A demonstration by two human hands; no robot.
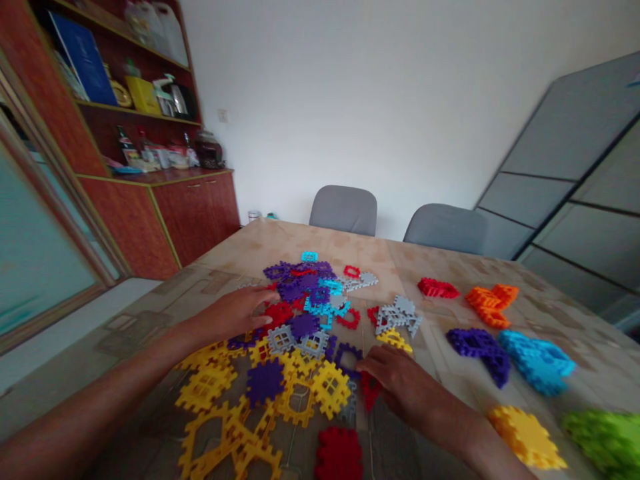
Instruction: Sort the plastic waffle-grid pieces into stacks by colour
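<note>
A heap of flat interlocking plastic tiles [305, 320] in yellow, purple, red, grey and light blue covers the middle of the table [260, 247]. My left hand [235, 312] lies palm down on the heap's left side, fingers stretched over red and purple tiles. My right hand [395, 380] rests at the heap's right edge, fingers curled down onto a red triangular tile [369, 392] beside a purple ring tile [349, 357]. Whether it grips the tile is unclear.
Sorted stacks lie to the right: red [437, 288], orange [493, 298], purple [480, 347], light blue [537, 360], yellow [527, 437], green [607, 440]. A red stack [339, 453] sits near me. Two grey chairs [345, 210] stand behind the table; a wooden cabinet [165, 213] is left.
</note>
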